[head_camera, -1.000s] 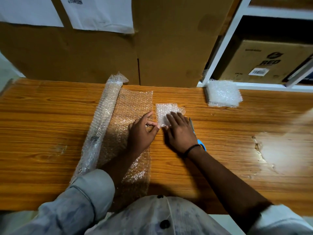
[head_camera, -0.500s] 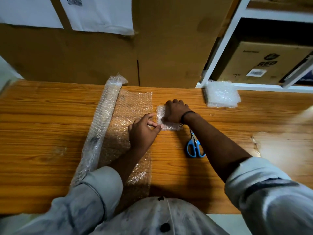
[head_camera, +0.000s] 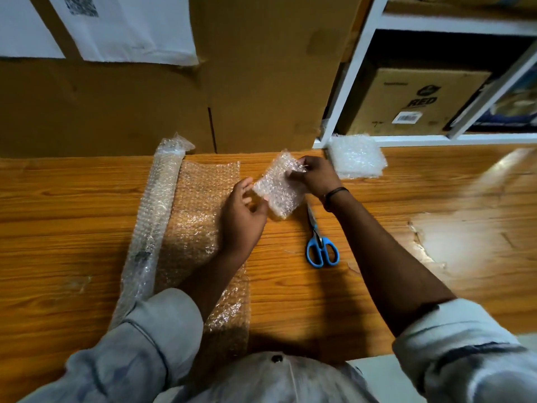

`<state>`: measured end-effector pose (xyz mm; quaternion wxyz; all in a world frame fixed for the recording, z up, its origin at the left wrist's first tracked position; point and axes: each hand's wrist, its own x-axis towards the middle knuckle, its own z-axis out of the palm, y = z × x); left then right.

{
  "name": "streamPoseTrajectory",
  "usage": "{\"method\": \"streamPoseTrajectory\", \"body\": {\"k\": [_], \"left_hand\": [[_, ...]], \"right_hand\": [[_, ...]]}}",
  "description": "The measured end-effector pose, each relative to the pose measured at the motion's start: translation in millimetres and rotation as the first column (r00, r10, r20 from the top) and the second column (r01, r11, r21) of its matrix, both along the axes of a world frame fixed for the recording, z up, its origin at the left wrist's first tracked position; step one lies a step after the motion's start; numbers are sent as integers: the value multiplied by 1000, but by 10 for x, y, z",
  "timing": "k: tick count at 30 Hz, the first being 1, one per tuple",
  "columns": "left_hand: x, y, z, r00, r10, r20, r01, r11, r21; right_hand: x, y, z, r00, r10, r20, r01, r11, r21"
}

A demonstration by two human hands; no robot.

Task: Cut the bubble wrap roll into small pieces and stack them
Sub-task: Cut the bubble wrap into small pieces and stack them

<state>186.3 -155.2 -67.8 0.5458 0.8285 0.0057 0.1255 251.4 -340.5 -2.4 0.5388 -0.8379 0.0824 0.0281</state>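
— What are the hands doing?

— The right hand [head_camera: 315,175] pinches the far corner of a small cut piece of bubble wrap [head_camera: 279,186], lifted off the surface [head_camera: 72,216] and tilted. The left hand [head_camera: 242,219] meets the piece's near left edge with thumb and fingers — whether it grips or only touches, I cannot tell.

— And the roll?

— The bubble wrap roll [head_camera: 154,216] lies along the left side, its loose sheet [head_camera: 200,205] spread flat toward the middle; the left forearm rests across that sheet.

— Anything near the piece?

— Blue-handled scissors [head_camera: 319,245] lie shut on the surface just under the right forearm, blades pointing away. A stack of cut pieces [head_camera: 357,155] sits at the far edge, just beside the right hand, against a white shelf frame [head_camera: 348,82]. A cardboard box [head_camera: 415,103] stands on the shelf, and large cardboard panels [head_camera: 261,82] wall off the back.
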Motion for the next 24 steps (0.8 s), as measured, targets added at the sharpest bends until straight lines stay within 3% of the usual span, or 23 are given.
{"method": "streamPoseTrajectory", "body": {"k": [3,7,12,19,24], "left_hand": [[180,-292,229,991,-48,-124,25,983,-185],[418,-669,344,971,-119,-208,39,936,-350],[716,-1159,482,982,-121,-148,79,961,-265],[1215,-1851,636,985,-114,-129,95,985,-144],[1532,-2230,648,989,-8,-145,0,998,-57]], "right_hand": [[-61,-170,-13,982,-187,0,179,943,281],[-154,-488,-23,934,-353,54,333,916,222],[-54,-1052,20,908,-404,111,397,914,82],[378,-1793,211,921,-353,164,367,929,-58],[757,-2161,169,936,-311,164,333,934,-133]]}}
